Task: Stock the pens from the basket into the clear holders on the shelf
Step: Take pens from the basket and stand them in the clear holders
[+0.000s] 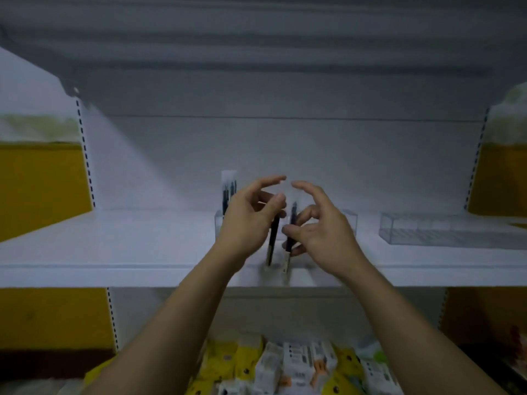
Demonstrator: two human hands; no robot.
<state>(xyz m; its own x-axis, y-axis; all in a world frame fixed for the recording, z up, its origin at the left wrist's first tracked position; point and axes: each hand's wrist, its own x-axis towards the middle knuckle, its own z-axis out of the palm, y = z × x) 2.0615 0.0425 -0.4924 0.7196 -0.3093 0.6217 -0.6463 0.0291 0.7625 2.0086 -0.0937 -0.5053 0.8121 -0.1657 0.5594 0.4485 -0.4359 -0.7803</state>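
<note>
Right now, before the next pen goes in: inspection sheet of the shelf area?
Surface: white shelf, carrying two clear holders.
Job's things: middle holder behind the hands, with stocked pens upright at its left end. Right holder has no pens visible in it. The basket is not in view.
Clutter: nothing seen.
Hands: left hand holds the left-hand pen. Right hand pinches the right-hand pen. Both pens are roughly upright, in front of the middle holder.
Cables: nothing seen.
Surroundings: yellow side panels. Yellow and white packets sit on the level below. The picture is blurred.
</note>
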